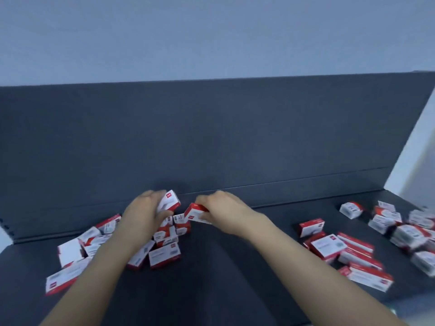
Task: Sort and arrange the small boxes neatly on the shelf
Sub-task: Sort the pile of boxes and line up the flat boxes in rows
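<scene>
Small white-and-red boxes lie scattered on a dark shelf (211,267). My left hand (143,212) grips one small box (170,200), lifted and tilted just above the left pile (98,250). My right hand (221,208) grips another small box (194,211) beside it, near the shelf's back panel. The two held boxes sit close together but apart. The image is blurred by motion.
A second loose heap of boxes (353,255) spreads over the right side, with more boxes (409,229) at the far right edge. The dark back panel (211,137) rises behind the shelf. A white wall (414,149) borders the right end.
</scene>
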